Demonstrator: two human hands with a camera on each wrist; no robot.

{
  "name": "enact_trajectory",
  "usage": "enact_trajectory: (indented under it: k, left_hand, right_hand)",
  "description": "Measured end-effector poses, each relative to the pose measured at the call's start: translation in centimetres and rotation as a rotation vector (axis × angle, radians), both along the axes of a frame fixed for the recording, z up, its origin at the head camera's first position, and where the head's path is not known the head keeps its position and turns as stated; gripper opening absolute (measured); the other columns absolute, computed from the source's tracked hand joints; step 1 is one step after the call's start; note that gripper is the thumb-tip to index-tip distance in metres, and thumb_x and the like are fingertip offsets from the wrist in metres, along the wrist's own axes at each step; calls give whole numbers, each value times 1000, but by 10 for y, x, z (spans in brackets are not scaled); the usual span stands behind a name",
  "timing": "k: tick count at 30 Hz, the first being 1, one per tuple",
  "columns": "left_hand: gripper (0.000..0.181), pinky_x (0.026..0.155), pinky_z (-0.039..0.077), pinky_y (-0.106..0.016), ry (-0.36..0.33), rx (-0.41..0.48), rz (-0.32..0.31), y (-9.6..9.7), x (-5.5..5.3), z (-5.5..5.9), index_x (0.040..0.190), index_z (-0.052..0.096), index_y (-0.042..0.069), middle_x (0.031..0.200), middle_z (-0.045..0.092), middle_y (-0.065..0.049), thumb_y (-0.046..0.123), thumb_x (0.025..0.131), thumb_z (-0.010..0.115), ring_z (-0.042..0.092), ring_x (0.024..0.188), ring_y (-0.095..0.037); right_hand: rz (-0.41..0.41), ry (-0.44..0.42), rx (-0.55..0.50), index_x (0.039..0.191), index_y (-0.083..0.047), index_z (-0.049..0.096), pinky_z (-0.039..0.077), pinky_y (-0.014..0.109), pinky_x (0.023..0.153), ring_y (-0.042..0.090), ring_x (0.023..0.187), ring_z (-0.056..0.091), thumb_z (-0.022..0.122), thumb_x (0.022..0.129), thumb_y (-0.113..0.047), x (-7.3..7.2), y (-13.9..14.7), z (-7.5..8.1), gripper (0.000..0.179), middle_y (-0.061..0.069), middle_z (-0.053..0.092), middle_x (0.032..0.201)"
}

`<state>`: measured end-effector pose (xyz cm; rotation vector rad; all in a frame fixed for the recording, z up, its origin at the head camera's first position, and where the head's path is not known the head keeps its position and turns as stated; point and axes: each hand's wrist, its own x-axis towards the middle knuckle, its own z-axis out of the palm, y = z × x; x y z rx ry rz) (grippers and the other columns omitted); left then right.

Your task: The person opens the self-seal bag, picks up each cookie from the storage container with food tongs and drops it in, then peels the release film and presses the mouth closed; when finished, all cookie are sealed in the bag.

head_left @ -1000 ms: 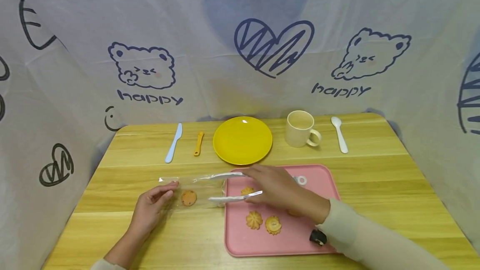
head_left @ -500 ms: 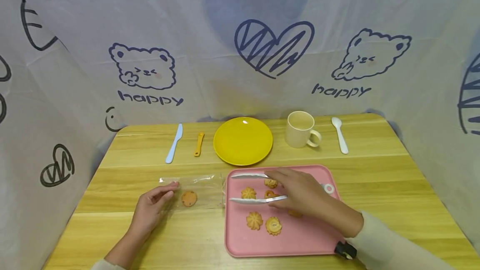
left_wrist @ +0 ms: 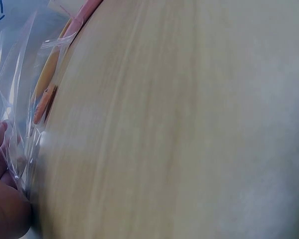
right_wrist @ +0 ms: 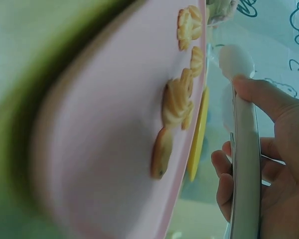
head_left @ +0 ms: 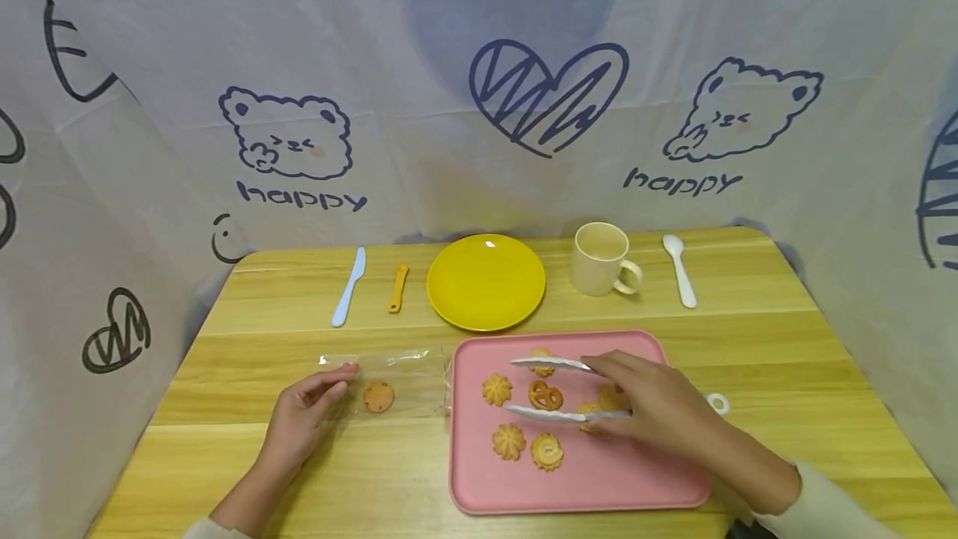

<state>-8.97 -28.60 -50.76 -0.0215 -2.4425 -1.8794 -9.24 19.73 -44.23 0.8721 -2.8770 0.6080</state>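
My left hand [head_left: 299,414] pinches the open-ended left part of a clear plastic bag [head_left: 419,373] lying on the table; one round cookie [head_left: 378,397] is inside. In the left wrist view, the fingers and thumb are at the bag's edge. White tongs [right_wrist: 246,169] are gripped in my right hand [head_left: 659,406], thumb on one arm and fingers on the other. Their arms are spread apart above the pink tray [head_left: 479,485], with nothing pinched between the tips. Below them lie a pretzel-shaped cookie [head_left: 546,396] and several other cookies, some partly hidden by the tongs and hand.
A yellow plate [head_left: 486,281] stands behind the tray, with a cream mug [head_left: 599,260] and a white spoon [head_left: 679,271] to its right. On its left lie a small yellow handle-like piece [head_left: 398,288] and a light blue knife [head_left: 348,287]. A printed curtain hangs behind.
The right hand and tongs have moved right, from over the bag to above the middle of the tray. The left hand, the bag and its cookie have stayed put.
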Motion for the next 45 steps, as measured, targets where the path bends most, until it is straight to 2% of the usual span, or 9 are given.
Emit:
enact_trajectory:
  k: [6,12,23,28,32,40,45]
  left_hand:
    - [24,104,49,-12,1,-5,8,0,-1,-1,121,69,-9,130,71,-8,3,101,64,60,121,7]
    - [24,104,49,-13,0,2,10,0,-1,-2,121,69,-9,129,72,-6,3,101,64,60,122,7]
    - [25,105,49,-13,2,12,5,0,0,-2,121,67,-12,129,72,-5,3,101,64,60,122,6]
    - [25,104,49,-13,3,20,4,0,1,-2,120,67,-13,129,71,-9,3,101,64,60,122,6]
    - [25,104,49,-14,6,26,4,0,1,-2,120,67,-13,129,71,-9,4,101,64,61,122,5]
    - [24,104,49,-14,10,25,-5,0,0,-2,120,67,-13,129,71,-8,2,101,64,61,122,5]
    - [25,104,49,-13,17,24,-10,-1,0,-2,120,67,-13,129,72,-6,3,101,64,60,122,5]
  right_hand:
    - [-12,2,10,137,-15,65,54,27,69,3,82,57,91,76,-46,9,21,-4,73,-8,69,117]
    - [-55,-12,34,139,-17,64,58,31,71,2,87,61,90,77,-49,17,45,-8,74,-7,69,122]
    - [-135,-63,54,139,-18,63,55,26,65,0,84,61,86,77,-59,25,88,-5,78,-9,69,120]
    - [-135,-81,72,140,-19,62,51,26,63,-2,80,53,83,76,-65,22,103,-5,82,-16,63,102]
    - [-124,-101,75,140,-16,62,51,25,64,0,80,51,82,76,-65,18,112,-7,83,-17,58,95]
    - [-81,-122,89,138,-13,64,48,23,63,0,80,49,81,77,-66,9,116,-10,83,-16,58,97]
    - [-57,-108,84,137,-12,66,53,24,65,-2,82,52,82,78,-63,5,116,-11,80,-13,65,106]
